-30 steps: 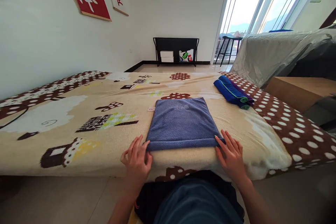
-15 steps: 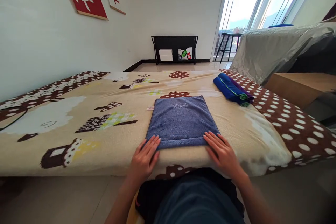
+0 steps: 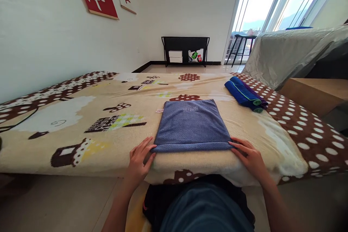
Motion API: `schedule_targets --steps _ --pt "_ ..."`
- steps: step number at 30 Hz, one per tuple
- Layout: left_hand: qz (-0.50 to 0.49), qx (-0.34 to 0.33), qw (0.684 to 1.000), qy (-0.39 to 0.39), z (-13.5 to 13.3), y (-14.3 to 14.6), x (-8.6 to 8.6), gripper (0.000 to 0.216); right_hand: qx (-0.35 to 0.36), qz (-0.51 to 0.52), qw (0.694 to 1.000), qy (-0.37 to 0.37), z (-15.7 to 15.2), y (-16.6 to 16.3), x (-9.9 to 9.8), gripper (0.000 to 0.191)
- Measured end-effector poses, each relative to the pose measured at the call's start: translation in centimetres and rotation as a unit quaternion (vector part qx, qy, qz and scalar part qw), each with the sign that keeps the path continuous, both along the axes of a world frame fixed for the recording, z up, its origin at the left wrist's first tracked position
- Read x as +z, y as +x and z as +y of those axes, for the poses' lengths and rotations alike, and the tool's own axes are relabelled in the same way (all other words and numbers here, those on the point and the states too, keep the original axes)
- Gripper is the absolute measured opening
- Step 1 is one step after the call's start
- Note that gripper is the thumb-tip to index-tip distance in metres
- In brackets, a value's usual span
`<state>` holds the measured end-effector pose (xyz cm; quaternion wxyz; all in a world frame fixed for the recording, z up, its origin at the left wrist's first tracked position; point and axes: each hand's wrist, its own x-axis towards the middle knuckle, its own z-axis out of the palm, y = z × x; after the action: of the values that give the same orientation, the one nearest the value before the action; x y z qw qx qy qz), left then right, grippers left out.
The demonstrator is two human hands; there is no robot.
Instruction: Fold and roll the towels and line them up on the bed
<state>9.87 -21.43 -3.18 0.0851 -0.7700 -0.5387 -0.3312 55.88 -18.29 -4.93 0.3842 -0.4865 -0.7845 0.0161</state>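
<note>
A blue-grey towel (image 3: 193, 125) lies flat on the bed, with the words "HAPPY LIFE" upside down near its far edge and a small tag on its left side. Its near edge is folded over into a narrow strip. My left hand (image 3: 140, 159) rests at the strip's left end, fingers spread and fingertips touching the corner. At the right end, my right hand (image 3: 248, 157) touches the other corner with its fingers stretched out and apart.
Rolled blue and purple towels (image 3: 244, 94) lie at the right on the patterned blanket (image 3: 114, 152). Beyond the bed stand a black rack (image 3: 185, 47), a stool (image 3: 241, 45) and a plastic-covered piece of furniture (image 3: 293, 50). A cardboard box (image 3: 304, 92) sits at right.
My hands have moved outward from on top of the towel's near edge to its two corners. That edge now shows a more distinct folded strip. The view has shifted slightly left.
</note>
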Motion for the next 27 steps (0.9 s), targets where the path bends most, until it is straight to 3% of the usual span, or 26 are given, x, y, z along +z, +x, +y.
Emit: schedule_targets --steps 8,14,17,21,23,25,27 --pt "-0.008 -0.019 0.997 0.068 0.0 -1.0 0.7 0.019 -0.013 -0.019 0.999 0.041 0.7 0.6 0.6 0.023" --pt "-0.011 -0.029 1.000 -0.001 -1.0 -0.9 1.6 0.018 0.025 -0.020 0.999 -0.016 -0.3 0.7 1.6 0.026" --pt "-0.011 0.003 0.999 -0.033 -0.8 0.0 1.4 0.020 -0.011 -0.022 1.000 -0.012 -0.1 -0.3 1.3 0.026" --pt "-0.048 0.115 0.992 0.033 0.1 3.2 1.0 0.016 -0.177 -0.013 0.979 0.101 0.2 -3.9 0.9 0.015" --pt "-0.056 0.141 0.984 0.088 0.4 5.6 1.0 0.029 -0.215 0.003 0.965 0.150 -0.1 -6.8 0.9 0.017" --pt "-0.025 0.100 0.987 0.125 0.6 8.3 1.0 0.040 -0.171 -0.001 0.972 0.159 -0.8 -10.1 1.1 0.019" --pt "0.025 0.008 0.990 0.140 0.7 10.6 0.8 0.044 -0.086 -0.031 0.987 0.136 -1.5 -13.0 1.4 0.020"
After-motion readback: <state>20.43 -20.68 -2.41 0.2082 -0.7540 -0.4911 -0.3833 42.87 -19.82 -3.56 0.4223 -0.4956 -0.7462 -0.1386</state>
